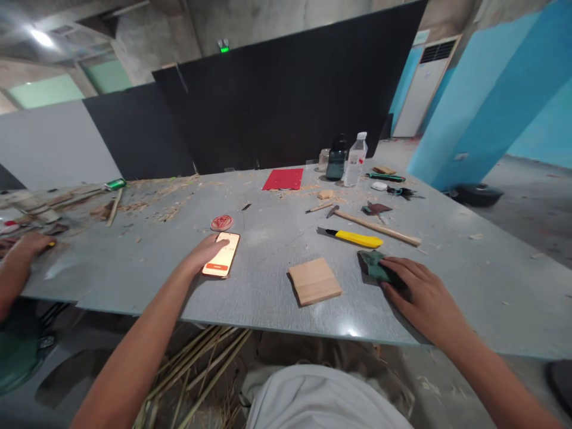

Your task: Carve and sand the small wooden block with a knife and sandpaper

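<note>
My left hand rests on a phone with a lit orange and white screen, a finger touching the glass near its top. My right hand lies flat with fingers spread on a dark green piece of sandpaper near the table's front edge. Between the hands sits a square light wooden block, untouched. A yellow utility knife lies just beyond the block.
A wooden-handled hammer, a red mat, a dark bottle, a clear water bottle and a round red disc lie on the grey table. Another person's hand works at the far left among wood shavings.
</note>
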`<action>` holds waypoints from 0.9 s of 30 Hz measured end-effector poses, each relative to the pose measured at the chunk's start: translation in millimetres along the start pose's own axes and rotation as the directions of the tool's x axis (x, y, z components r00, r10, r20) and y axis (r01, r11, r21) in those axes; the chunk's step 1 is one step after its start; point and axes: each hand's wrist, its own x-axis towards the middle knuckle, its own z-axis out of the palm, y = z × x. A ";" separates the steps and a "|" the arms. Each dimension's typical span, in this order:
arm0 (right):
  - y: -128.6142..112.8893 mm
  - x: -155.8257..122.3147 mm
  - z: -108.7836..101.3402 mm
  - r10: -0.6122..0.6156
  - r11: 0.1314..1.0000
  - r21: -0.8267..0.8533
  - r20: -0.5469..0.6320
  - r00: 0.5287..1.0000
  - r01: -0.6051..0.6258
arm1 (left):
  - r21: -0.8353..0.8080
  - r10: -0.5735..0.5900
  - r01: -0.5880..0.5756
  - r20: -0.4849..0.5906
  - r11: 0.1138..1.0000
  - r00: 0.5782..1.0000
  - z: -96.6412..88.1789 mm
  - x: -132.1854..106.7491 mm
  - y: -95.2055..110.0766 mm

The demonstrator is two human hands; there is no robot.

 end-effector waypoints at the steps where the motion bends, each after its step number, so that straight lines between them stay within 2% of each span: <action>1: 0.2 0.1 0.6 0.008 1.000 -0.002 0.006 1.000 -0.008 | 0.074 0.022 -0.020 -0.026 0.997 0.999 1.4 -1.1 0.8; 4: -0.8 0.6 0.5 0.018 1.000 -0.013 0.013 1.000 -0.018 | 0.281 0.096 -0.064 -0.102 0.958 0.990 6.3 -5.8 4.7; 7: -4.0 1.6 -1.6 0.014 1.000 -0.028 0.006 1.000 -0.014 | 0.431 0.128 -0.065 -0.118 0.900 0.985 8.9 -10.2 9.9; 10: -6.6 3.1 -3.5 0.010 0.999 -0.050 -0.002 1.000 -0.010 | 0.519 0.151 -0.069 -0.118 0.852 0.982 8.3 -16.5 16.7; 13: -6.3 6.8 -4.8 -0.020 0.998 -0.059 0.024 1.000 0.021 | 0.560 0.221 -0.117 -0.122 0.820 0.968 13.1 -34.8 23.6; 14: -5.5 9.0 -5.4 -0.032 0.998 -0.058 0.044 0.998 0.035 | 0.566 0.262 -0.150 -0.121 0.811 0.957 18.2 -44.6 25.3; 17: -1.6 19.4 -7.8 -0.049 0.997 -0.061 0.121 0.991 0.057 | 0.506 0.467 -0.329 -0.170 0.797 0.868 46.1 -82.3 28.0; 19: 2.2 27.7 -9.4 -0.037 0.996 -0.069 0.182 0.983 0.051 | 0.382 0.575 -0.509 -0.075 0.772 0.815 71.1 -107.8 29.0; 20: 4.1 31.5 -10.1 -0.029 0.996 -0.073 0.217 0.976 0.046 | 0.328 0.604 -0.562 -0.036 0.759 0.796 83.5 -118.6 29.8; 21: 5.9 34.7 -10.5 -0.019 0.996 -0.077 0.250 0.968 0.040 | 0.286 0.620 -0.590 -0.016 0.755 0.785 94.9 -127.4 31.1; 23: 8.3 38.6 -10.9 0.007 0.996 -0.087 0.307 0.952 0.021 | 0.224 0.637 -0.643 0.106 0.732 0.763 113.1 -138.5 34.8; 27: 8.0 39.4 -10.3 0.065 0.996 -0.080 0.344 0.937 -0.039 | 0.149 0.621 -0.660 0.239 0.736 0.747 130.0 -140.9 41.6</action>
